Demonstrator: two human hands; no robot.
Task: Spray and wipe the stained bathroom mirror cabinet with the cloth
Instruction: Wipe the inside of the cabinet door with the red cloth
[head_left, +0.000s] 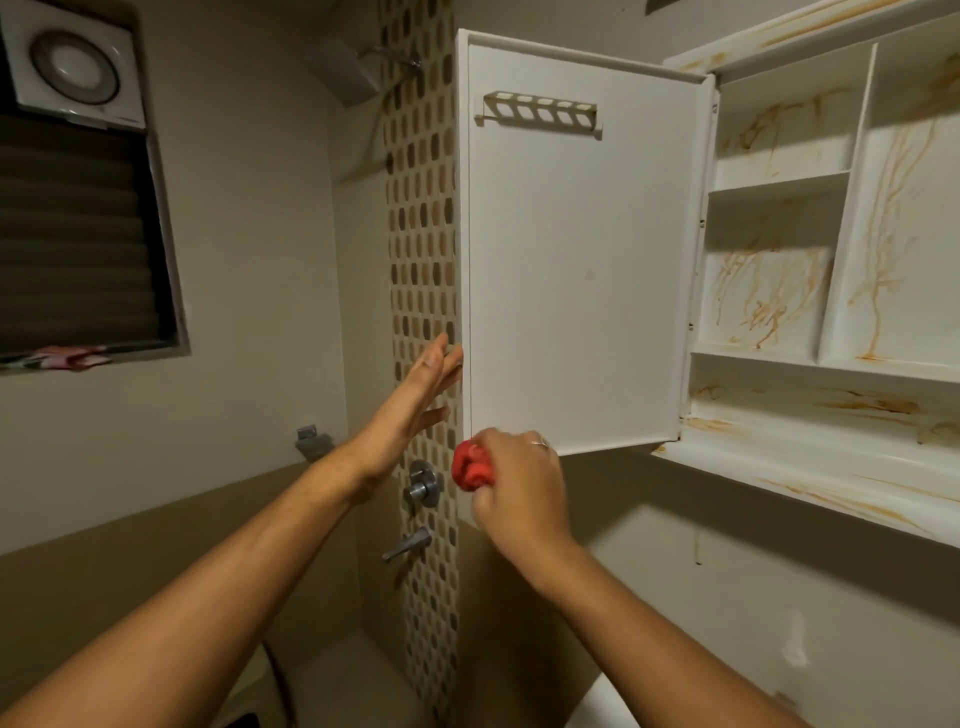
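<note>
The white plastic mirror cabinet hangs on the wall with its door swung wide open, so the door's plain white inner face is what you see. To the right of the door, the cabinet's open compartments and shelves are streaked all over with orange-brown stains, and the ledge under them is streaked too. The door's inner face looks largely free of such marks.

Well to the left of the door is a dark louvred window, with a white square exhaust fan above it. Just behind the door's free edge runs a vertical strip of brown and beige mosaic tiles.

The left hand is at the door's free edge, low down, fingers straight and close together, their tips against that edge. The right hand is at the door's bottom left corner, fingers curled tight round a bunched red cloth, which touches the corner.

A slotted white holder rail is fixed near the top of the door. Below the door, on the tile strip, sit a chrome shower valve and a chrome spout.
</note>
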